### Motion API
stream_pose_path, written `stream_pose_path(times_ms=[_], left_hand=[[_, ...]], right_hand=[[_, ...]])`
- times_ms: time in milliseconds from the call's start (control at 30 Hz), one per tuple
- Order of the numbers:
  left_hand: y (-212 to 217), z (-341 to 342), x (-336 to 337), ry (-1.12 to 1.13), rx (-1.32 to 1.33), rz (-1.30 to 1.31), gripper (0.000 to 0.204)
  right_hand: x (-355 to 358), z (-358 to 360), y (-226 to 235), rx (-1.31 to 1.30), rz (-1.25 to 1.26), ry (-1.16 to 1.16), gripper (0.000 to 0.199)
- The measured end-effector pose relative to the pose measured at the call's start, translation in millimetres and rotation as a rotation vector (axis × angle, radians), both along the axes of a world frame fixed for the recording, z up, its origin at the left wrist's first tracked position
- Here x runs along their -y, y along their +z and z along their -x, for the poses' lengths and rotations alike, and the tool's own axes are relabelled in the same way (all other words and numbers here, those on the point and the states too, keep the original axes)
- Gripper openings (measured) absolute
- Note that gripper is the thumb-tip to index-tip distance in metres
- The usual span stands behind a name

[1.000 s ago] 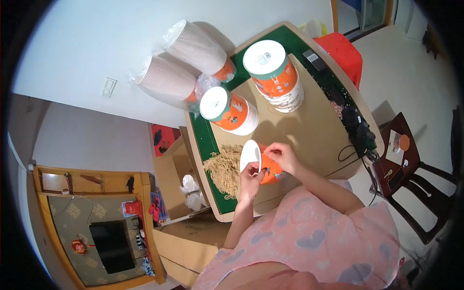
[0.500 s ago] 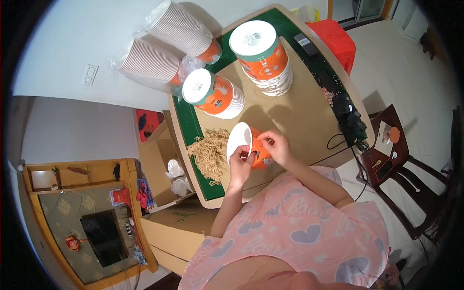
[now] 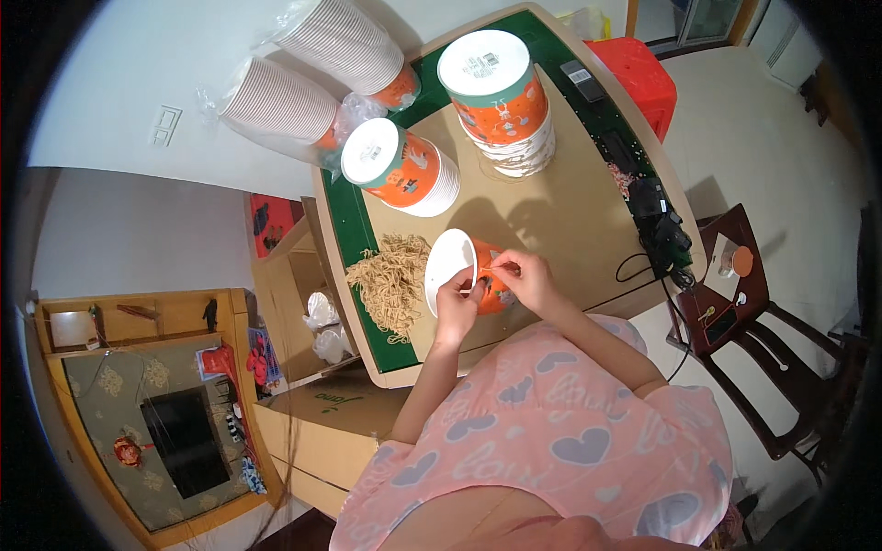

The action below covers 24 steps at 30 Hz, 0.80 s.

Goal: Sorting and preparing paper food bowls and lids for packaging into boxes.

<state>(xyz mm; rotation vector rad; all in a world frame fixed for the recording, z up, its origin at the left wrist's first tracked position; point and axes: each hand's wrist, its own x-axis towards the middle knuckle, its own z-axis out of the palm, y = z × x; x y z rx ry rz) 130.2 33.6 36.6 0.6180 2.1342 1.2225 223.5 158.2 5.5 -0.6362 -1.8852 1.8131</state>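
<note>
A paper bucket (image 3: 447,260), white inside with a printed orange outside, lies tilted on its side in front of me, its mouth toward the left. My left hand (image 3: 457,306) is closed over its rim, the fingers at the outer wall. Against the orange side, my right hand (image 3: 522,278) is closed in a pinch; a thin pale line shows by its fingertips, too fine to make out. Left of the bucket lies a loose heap of tan cords (image 3: 390,285). Beyond it, a stack of upside-down orange buckets (image 3: 409,174) leans over.
At the back stands a taller bucket stack (image 3: 501,110), its lower rims strung with cords. Plastic-wrapped bucket stacks (image 3: 285,101) lean by the wall. A phone-like device (image 3: 582,81), black cables (image 3: 657,216) and a red stool (image 3: 636,83) are at the right; an open cardboard box (image 3: 299,266) is at the left.
The view has shifted slightly. Both hands stay at the bucket, with the right fingers still pinched by its side and a pale line now showing between the hands.
</note>
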Motion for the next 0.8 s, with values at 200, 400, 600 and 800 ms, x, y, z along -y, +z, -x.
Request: stream_pose_path(times_ms=[200,400,600,800], left_hand=[[-4,1,2,0.012,0.010,0.006,0.030],[-1,-3,-2,0.023,0.002,-0.075,0.028],[-5,-2,-3,0.022,-0.002,-0.068,0.026],[-14,0,-1,0.003,0.121,-0.055,0.027]], right_hand=[[3,1,1,-0.036,-0.061,-0.019,0.008],[2,1,9,-0.026,-0.058,-0.048,0.008],[2,0,6,0.022,-0.094,-0.041,0.007],[1,-4,3,0.001,-0.156,-0.027,0.007]])
